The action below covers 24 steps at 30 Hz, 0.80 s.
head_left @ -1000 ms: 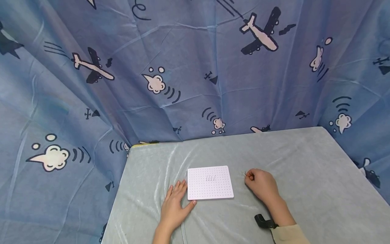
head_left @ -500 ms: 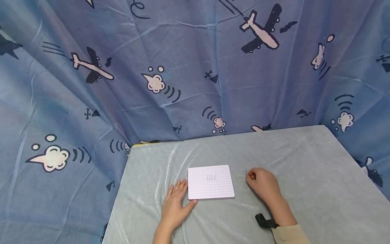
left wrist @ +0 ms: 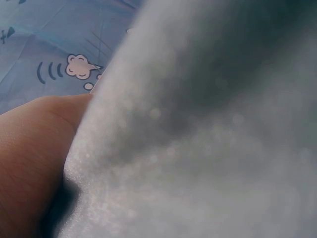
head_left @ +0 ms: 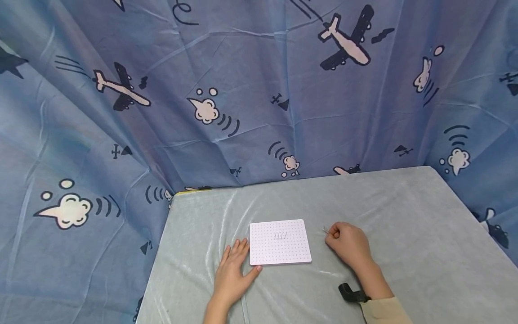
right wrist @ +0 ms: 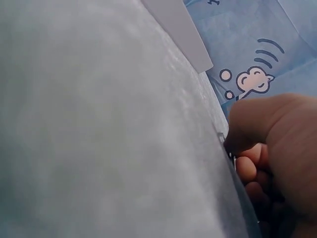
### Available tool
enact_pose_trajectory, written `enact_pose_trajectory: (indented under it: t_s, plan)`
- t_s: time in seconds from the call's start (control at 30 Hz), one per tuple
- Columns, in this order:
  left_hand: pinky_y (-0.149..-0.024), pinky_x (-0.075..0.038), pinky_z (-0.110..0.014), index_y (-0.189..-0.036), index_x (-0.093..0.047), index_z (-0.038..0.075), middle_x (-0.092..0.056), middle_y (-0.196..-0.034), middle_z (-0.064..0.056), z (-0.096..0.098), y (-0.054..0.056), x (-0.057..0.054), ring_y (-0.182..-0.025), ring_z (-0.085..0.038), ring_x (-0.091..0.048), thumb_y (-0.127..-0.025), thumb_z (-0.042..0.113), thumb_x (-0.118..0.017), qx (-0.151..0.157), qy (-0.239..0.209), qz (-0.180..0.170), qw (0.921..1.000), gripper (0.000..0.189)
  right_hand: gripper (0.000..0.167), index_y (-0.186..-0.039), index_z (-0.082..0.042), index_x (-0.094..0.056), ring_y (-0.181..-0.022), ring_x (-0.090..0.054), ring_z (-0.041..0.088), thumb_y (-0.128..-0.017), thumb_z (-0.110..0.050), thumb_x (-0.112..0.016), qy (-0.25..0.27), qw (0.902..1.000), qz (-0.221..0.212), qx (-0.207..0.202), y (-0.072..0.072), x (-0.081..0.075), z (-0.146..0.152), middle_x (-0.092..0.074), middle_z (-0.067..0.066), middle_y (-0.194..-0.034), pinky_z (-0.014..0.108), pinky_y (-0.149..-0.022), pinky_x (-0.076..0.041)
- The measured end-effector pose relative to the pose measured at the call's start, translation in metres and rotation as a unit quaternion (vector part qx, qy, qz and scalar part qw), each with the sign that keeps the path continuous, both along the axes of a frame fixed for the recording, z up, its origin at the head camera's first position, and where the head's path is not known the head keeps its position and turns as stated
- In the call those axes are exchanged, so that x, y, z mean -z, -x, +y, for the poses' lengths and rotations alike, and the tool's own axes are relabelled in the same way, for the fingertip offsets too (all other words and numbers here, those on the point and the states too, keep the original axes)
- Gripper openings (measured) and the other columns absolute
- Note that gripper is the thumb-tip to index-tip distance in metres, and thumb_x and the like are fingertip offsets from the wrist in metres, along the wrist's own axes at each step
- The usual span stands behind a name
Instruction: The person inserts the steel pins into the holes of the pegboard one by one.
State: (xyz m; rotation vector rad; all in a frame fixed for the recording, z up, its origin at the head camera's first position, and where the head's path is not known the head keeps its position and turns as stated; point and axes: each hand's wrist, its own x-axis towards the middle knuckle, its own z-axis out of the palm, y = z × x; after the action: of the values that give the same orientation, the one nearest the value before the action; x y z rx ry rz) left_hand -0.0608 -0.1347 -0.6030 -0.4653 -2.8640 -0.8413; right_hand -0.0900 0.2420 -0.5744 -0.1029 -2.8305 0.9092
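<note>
A white board (head_left: 280,252) dotted with rows of small holes lies flat on the table. Several thin dark pins (head_left: 281,236) stand in a short row in its upper middle part. My left hand (head_left: 232,275) rests spread on the cloth, fingertips at the board's left edge and thumb at its near left corner. To the right of the board, my right hand (head_left: 349,243) pinches thin metal pins (head_left: 325,230) between thumb and forefinger, low over the cloth. In the right wrist view, the thumb and curled fingers mostly hide these pins.
A pale grey-green cloth (head_left: 404,234) covers the table, with creases (head_left: 220,220) left of the board. Blue curtains (head_left: 251,90) printed with aeroplanes hang behind and along the sides. A black wrist mount (head_left: 353,294) sits on my right forearm.
The right fingers have shifted slightly, and the pins between them have changed their tilt. The left hand, the board and the pins standing in it stay put.
</note>
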Motion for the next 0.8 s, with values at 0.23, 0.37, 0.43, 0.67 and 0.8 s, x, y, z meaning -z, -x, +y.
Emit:
enact_pose_trajectory:
  t_s: [0.23, 0.37, 0.43, 0.67, 0.8]
  plan:
    - [-0.137, -0.015, -0.045, -0.157, -0.061, 0.009, -0.05, -0.167, 0.0, -0.001, 0.0, 0.001, -0.162, -0.02, -0.035, -0.094, 0.061, -0.079, -0.004, 0.002, -0.022, 0.9998, 0.083, 0.003, -0.084, -0.011, -0.07, -0.063, -0.053, 0.017, -0.087, -0.01, -0.071, 0.055, 0.9981, -0.025, 0.012, 0.0, -0.001, 0.002, -0.062, -0.001, -0.072, 0.032, -0.06, -0.045]
    - [-0.137, -0.012, -0.042, -0.158, -0.059, 0.01, -0.047, -0.169, 0.002, -0.002, 0.001, 0.0, -0.162, -0.017, -0.032, -0.095, 0.061, -0.078, -0.004, 0.004, -0.033, 0.9994, 0.083, 0.004, -0.088, -0.01, -0.072, -0.064, -0.054, 0.017, -0.091, -0.012, -0.07, 0.075, 0.9966, -0.031, 0.018, 0.0, -0.002, 0.004, -0.063, -0.001, -0.073, 0.03, -0.059, -0.045]
    - [-0.137, -0.012, -0.042, -0.158, -0.06, 0.01, -0.047, -0.169, 0.002, -0.002, 0.001, 0.0, -0.162, -0.017, -0.032, -0.095, 0.062, -0.078, -0.003, 0.003, -0.03, 0.9995, 0.083, 0.005, -0.091, -0.009, -0.073, -0.064, -0.055, 0.016, -0.093, -0.012, -0.07, 0.087, 0.9956, -0.028, 0.018, 0.001, -0.002, 0.005, -0.064, 0.0, -0.074, 0.029, -0.059, -0.046]
    - [-0.137, -0.015, -0.046, -0.157, -0.06, 0.01, -0.049, -0.168, 0.001, -0.002, 0.001, 0.0, -0.162, -0.019, -0.034, -0.095, 0.062, -0.078, -0.003, 0.001, -0.022, 0.9998, 0.083, 0.004, -0.093, -0.008, -0.074, -0.067, -0.057, 0.014, -0.094, -0.012, -0.073, 0.111, 0.9938, -0.009, -0.003, 0.001, -0.006, 0.005, -0.066, -0.001, -0.077, 0.025, -0.059, -0.048]
    - [-0.136, -0.02, -0.051, -0.155, -0.062, 0.008, -0.052, -0.166, -0.002, -0.002, 0.001, -0.002, -0.161, -0.023, -0.038, -0.094, 0.06, -0.079, 0.002, 0.0, -0.006, 1.0, 0.082, 0.004, -0.092, -0.007, -0.074, -0.066, -0.056, 0.013, -0.093, -0.011, -0.075, 0.126, 0.9921, -0.002, -0.007, 0.0, -0.011, 0.001, -0.066, -0.001, -0.076, 0.023, -0.058, -0.047]
